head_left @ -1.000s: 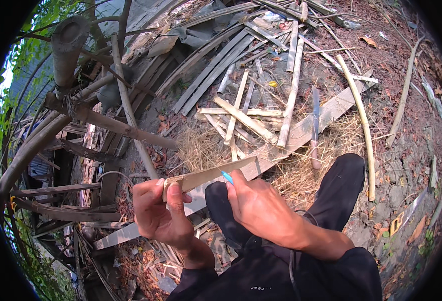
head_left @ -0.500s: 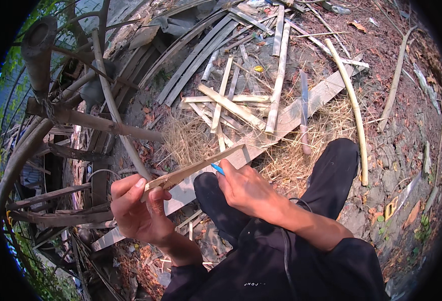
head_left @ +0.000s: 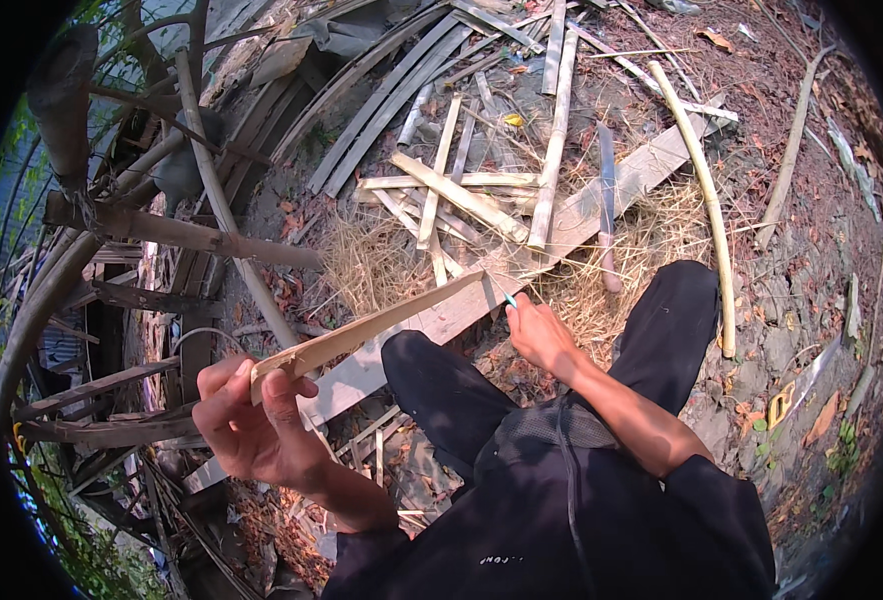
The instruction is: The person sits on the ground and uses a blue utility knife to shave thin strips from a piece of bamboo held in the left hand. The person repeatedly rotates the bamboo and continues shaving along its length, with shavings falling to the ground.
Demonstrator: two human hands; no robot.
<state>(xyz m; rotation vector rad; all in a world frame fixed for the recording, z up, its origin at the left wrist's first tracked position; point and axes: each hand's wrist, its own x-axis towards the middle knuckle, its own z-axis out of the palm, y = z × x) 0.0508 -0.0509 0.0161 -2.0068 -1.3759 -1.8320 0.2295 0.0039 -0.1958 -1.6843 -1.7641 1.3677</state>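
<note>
The ground (head_left: 756, 315) here is bare, cracked dirt strewn with dry leaves. A long, wide board (head_left: 661, 165) runs slantwise across it, a big blade (head_left: 606, 180) lying over the board. Straw-like shavings (head_left: 371, 262) are heaped on either side. Just past them I see pale split sticks (head_left: 466, 200) crossed in a loose pile; over to the right, a curved pole (head_left: 709, 190) and a yellow-handled saw (head_left: 781, 404).

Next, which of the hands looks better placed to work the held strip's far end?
Probably the right hand: it holds a slim blue tool close to that end, while the left hand grips the wooden strip by its near end.
</note>
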